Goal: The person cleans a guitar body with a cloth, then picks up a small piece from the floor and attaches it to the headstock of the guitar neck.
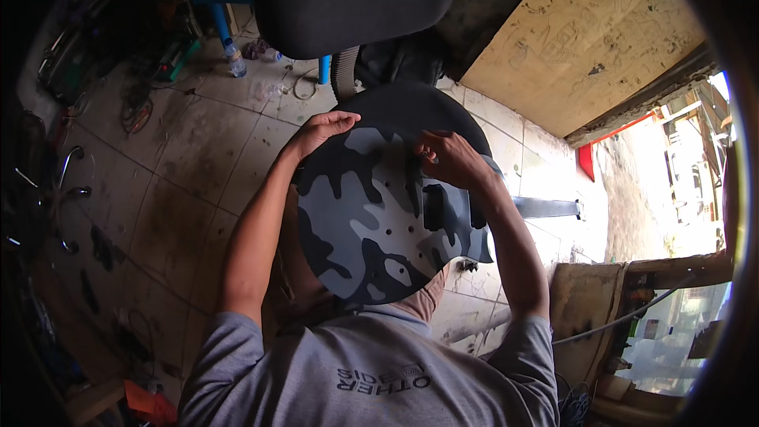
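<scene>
A rounded panel in grey and black camouflage (371,221) rests across my lap, tilted, with several small round holes and a dark rectangular cutout in its face. At its upper left rim, my left hand (324,130) has its fingers closed over the edge. My right hand (452,158) is curled with the fingertips pinched together over the panel's upper right, beside the cutout; what is between them is hidden. Behind the panel's far edge shows a black rounded pad (411,107), partly covered by the panel and my hands.
A black cushion (356,0) stands ahead, close to the pad. A blue stool (213,0), a plastic bottle (235,59) and cables (136,111) are at the far left. A drawn-on wooden board (585,32) leans at the far right. A chair base leg (545,207) sticks out rightward.
</scene>
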### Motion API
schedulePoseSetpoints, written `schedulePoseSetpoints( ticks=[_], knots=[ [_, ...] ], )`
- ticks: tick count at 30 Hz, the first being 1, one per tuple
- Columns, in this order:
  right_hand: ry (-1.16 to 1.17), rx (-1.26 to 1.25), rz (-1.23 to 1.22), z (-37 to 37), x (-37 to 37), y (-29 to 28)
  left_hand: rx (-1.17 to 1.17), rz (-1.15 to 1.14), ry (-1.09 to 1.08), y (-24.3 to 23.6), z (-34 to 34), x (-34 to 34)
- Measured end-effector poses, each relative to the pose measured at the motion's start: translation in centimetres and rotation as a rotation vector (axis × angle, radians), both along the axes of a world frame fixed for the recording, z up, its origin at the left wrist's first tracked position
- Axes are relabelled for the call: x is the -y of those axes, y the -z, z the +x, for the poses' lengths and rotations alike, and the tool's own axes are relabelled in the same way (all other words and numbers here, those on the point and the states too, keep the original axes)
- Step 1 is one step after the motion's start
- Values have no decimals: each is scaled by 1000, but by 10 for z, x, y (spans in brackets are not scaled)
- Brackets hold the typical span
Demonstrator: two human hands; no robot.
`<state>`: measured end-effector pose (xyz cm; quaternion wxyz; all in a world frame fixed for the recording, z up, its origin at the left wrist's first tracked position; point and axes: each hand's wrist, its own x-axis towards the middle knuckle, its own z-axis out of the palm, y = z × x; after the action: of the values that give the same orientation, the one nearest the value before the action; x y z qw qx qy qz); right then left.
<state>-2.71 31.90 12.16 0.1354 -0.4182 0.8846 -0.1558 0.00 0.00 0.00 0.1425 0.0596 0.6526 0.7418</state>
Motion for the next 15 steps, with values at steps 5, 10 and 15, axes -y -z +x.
schedulePoseSetpoints(
  ticks=[5, 10, 15],
  knots=[
    [-59, -92, -58, -4, 8, 10, -24, -20, -19, -7, -1, 5],
    [34, 52, -104, 8, -4, -3, -72, -29, -10, -1, -4, 1],
    [116, 153, -153, 18, -17, -6, -53, -29, -19, -4, 0, -1]
  ],
)
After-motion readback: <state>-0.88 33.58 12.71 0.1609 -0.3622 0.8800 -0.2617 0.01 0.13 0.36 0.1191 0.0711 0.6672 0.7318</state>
